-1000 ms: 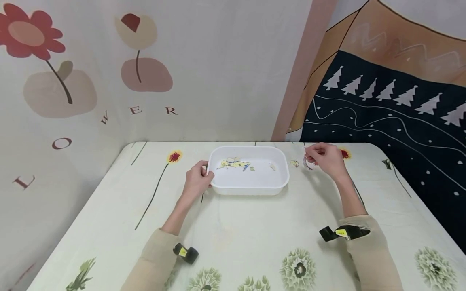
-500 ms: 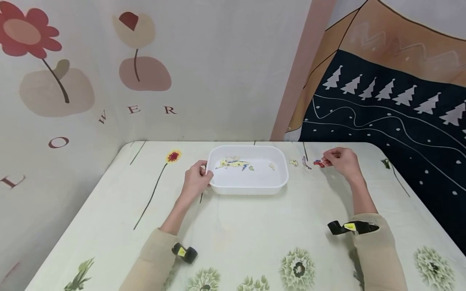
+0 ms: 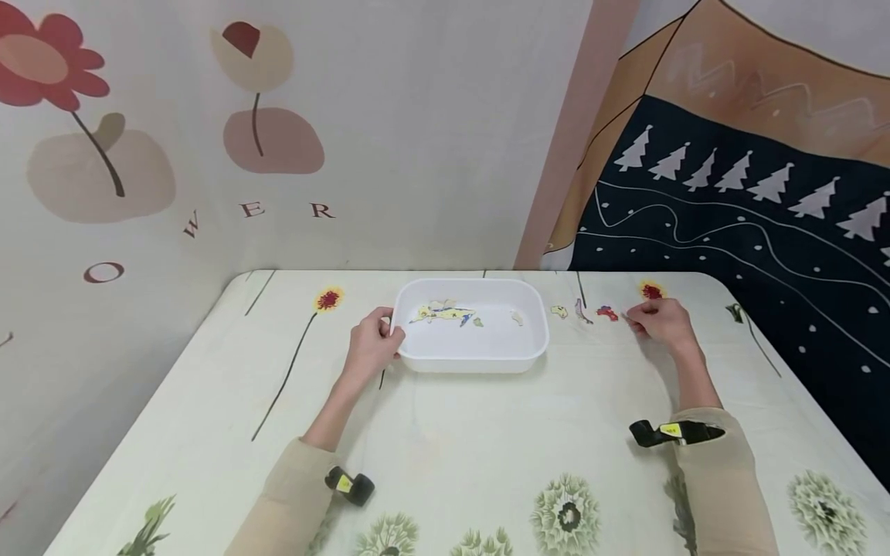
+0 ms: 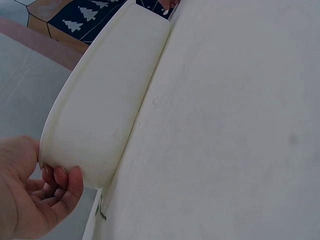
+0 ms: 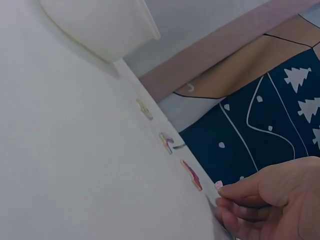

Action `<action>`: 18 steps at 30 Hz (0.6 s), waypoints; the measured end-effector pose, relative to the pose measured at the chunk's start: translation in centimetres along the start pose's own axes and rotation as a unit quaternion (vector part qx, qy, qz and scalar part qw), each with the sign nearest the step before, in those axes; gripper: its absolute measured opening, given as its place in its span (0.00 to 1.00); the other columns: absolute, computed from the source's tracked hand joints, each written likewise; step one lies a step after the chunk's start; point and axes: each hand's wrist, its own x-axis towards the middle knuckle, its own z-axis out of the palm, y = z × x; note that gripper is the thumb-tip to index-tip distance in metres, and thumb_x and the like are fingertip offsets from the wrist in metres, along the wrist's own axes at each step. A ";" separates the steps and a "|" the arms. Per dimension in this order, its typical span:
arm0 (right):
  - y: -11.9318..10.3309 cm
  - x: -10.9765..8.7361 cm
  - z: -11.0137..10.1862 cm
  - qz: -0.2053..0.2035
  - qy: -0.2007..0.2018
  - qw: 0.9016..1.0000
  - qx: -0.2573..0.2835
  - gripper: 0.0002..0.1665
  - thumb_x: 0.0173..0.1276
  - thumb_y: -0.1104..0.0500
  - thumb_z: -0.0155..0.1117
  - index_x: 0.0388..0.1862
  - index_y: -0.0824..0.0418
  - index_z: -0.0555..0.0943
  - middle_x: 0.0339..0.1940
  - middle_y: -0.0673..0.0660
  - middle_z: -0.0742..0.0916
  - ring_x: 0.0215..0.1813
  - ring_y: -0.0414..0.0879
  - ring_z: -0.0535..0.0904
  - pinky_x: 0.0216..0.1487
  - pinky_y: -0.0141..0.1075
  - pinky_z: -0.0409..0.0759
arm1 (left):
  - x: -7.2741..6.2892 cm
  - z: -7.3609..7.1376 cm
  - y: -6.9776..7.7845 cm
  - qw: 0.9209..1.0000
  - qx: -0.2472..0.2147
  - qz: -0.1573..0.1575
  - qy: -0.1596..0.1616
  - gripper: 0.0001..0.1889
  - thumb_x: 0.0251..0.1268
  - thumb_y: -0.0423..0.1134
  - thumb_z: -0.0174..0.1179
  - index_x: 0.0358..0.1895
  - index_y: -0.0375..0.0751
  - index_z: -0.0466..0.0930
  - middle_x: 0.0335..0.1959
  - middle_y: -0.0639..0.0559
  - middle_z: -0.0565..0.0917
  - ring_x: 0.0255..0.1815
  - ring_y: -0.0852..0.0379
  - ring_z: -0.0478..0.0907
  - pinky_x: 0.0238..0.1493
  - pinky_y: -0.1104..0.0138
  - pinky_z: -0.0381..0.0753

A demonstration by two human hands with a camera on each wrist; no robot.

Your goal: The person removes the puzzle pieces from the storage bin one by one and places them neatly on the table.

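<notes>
My left hand (image 3: pixel 373 340) grips the left rim of a white plastic tray (image 3: pixel 473 364), with the thumb over the edge and curled fingers against the outer wall. Inside the tray lie a yellow and blue flat cut-out piece (image 3: pixel 452 313) and several smaller pale pieces. Over the table's right side, my right hand (image 3: pixel 664 320) pinches a small pink piece (image 5: pixel 219 185) between thumb and forefinger. Left of that hand, three small flat pieces lie in a row: a red and blue piece (image 3: pixel 607 313), a purplish piece (image 3: pixel 582 310) and a pale yellow piece (image 3: pixel 559 311).
A white cloth (image 3: pixel 445 448) printed with flowers covers the table. Its far edge runs close behind the tray and the row of pieces. A pale curtain (image 3: pixel 417 154) hangs behind, and a dark cloth with white trees (image 3: pixel 730 208) hangs at the right.
My right hand has moved to the right, away from the purplish piece, then slightly down. The red and blue piece now shows uncovered on the table. My left hand keeps its grip on the tray.
</notes>
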 end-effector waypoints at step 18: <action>0.9 0.2 0.1 0.026 0.018 0.999 -0.013 0.25 0.76 0.54 0.57 0.56 0.75 0.80 0.37 0.59 0.83 0.34 0.46 0.75 0.28 0.26 0.73 | -0.1 0.0 0.1 1.000 0.003 0.007 0.001 0.21 0.70 0.31 0.56 0.65 0.31 0.73 0.30 0.46 0.72 0.26 0.55 0.73 0.27 0.69 0.81</action>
